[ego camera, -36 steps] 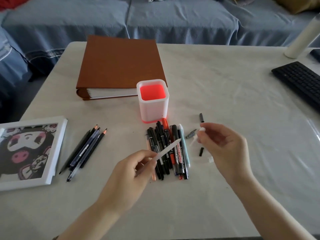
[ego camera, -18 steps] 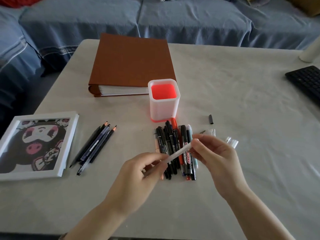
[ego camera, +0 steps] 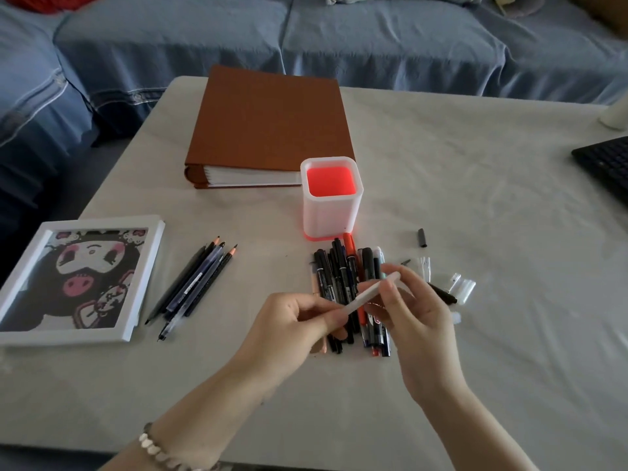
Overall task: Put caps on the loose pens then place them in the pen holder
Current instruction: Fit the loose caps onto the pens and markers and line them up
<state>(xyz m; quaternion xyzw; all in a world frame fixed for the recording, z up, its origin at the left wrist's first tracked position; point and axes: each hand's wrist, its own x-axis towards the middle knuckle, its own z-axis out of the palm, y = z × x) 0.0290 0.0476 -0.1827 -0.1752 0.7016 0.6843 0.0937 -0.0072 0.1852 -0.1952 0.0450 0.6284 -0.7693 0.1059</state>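
Note:
My left hand (ego camera: 289, 329) grips the lower end of a white pen (ego camera: 368, 294) that slants up to the right. My right hand (ego camera: 413, 316) pinches the pen's upper end, where a white cap sits on the tip. Both hands hover over a pile of black, red and teal markers (ego camera: 343, 270) lying on the table. The white pen holder (ego camera: 331, 198) with a glowing red inside stands upright just behind the pile. Loose clear caps (ego camera: 464, 287) and a black cap (ego camera: 422, 237) lie to the right of the pile.
A brown binder (ego camera: 268, 127) lies behind the holder. Several pencils and pens (ego camera: 193, 287) lie at the left, beside a white picture frame (ego camera: 68, 277). A black keyboard (ego camera: 608, 164) is at the right edge. A blue sofa stands beyond the table.
My right hand brought the white cap to the pen's tip and now pinches it there. The camera view shifted left, so the table's objects sit further right.

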